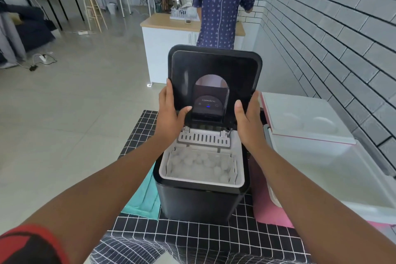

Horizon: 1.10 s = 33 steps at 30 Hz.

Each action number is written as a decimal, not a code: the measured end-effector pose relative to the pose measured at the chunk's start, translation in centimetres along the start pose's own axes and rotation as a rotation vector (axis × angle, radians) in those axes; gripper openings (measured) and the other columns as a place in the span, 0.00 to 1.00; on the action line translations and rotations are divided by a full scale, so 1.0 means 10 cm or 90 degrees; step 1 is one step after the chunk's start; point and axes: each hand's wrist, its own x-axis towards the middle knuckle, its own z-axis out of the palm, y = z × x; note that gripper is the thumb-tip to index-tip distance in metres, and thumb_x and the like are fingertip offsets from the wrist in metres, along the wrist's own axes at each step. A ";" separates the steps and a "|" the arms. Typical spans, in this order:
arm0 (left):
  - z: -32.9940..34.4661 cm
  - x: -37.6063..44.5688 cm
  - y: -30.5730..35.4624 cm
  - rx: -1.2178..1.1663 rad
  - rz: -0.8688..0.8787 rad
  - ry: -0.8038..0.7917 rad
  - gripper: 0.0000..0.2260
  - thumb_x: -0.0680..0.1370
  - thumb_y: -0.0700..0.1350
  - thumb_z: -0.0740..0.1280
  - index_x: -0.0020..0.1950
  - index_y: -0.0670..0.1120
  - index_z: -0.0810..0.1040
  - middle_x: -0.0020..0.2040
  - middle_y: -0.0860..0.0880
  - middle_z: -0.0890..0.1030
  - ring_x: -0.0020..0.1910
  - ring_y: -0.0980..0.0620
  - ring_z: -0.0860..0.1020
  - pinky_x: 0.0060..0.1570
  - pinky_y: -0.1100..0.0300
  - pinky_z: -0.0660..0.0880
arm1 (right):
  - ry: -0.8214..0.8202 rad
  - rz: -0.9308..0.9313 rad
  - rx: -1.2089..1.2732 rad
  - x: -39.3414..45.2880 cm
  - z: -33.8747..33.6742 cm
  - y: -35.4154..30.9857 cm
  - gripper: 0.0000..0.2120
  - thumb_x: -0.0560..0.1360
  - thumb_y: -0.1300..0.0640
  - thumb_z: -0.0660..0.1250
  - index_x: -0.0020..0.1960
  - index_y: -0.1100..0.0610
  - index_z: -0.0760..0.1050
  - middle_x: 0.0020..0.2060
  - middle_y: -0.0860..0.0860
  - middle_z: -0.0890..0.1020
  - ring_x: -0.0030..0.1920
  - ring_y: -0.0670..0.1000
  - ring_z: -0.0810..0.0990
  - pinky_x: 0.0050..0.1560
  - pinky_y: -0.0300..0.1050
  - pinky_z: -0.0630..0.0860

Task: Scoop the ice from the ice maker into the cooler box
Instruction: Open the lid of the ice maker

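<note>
Two hands gripped the raised lid [214, 75] of the ice maker [201, 197]: left hand [171, 113] on its left edge, right hand [248, 122] opposite. Ice [201, 166] lay in the basket below them; the open cooler box [334, 169] stood just right.

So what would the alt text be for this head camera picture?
Two bare hands, left hand and right hand, hold up the open lid of a black ice maker full of ice. An open white cooler box stands beside it on the right.
</note>
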 end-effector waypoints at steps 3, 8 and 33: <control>0.00 0.07 -0.03 0.000 -0.008 -0.004 0.40 0.77 0.46 0.70 0.80 0.50 0.45 0.75 0.49 0.59 0.72 0.52 0.64 0.64 0.74 0.60 | -0.008 0.015 -0.013 0.07 0.03 0.01 0.33 0.80 0.39 0.50 0.78 0.48 0.40 0.78 0.48 0.48 0.77 0.51 0.50 0.75 0.56 0.53; 0.01 0.12 -0.07 0.019 -0.008 -0.013 0.39 0.77 0.47 0.70 0.80 0.48 0.48 0.74 0.48 0.60 0.71 0.51 0.65 0.66 0.64 0.64 | -0.025 0.013 -0.075 0.12 0.03 0.09 0.33 0.81 0.42 0.51 0.78 0.51 0.38 0.78 0.49 0.45 0.77 0.50 0.47 0.75 0.52 0.51; 1.58 -0.58 1.45 -0.017 0.059 -0.057 0.20 0.77 0.43 0.64 0.70 0.47 0.70 0.68 0.50 0.72 0.68 0.53 0.69 0.69 0.57 0.65 | -0.048 0.020 -0.185 -0.27 -1.52 1.55 0.27 0.77 0.57 0.65 0.74 0.49 0.63 0.72 0.45 0.68 0.71 0.46 0.65 0.68 0.36 0.57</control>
